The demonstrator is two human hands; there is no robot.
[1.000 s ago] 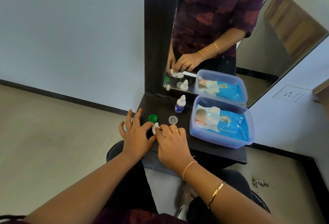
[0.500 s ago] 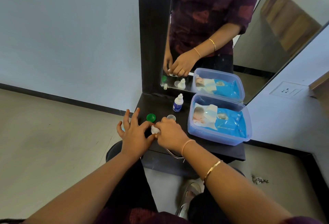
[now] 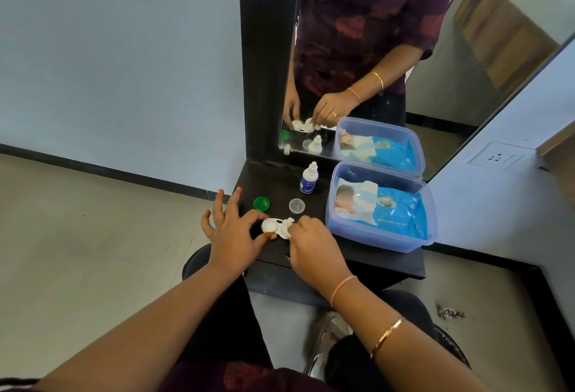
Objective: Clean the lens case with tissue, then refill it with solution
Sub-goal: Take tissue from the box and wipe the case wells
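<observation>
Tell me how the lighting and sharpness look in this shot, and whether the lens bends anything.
Head view: light is soft and even, with no hard shadows on the dark shelf. Head view: the white lens case and tissue are washed out, so fine detail is lost. Head view: the wide angle steeply slants the right edge of the mirror, which shows a clean reflection rather than glare.
</observation>
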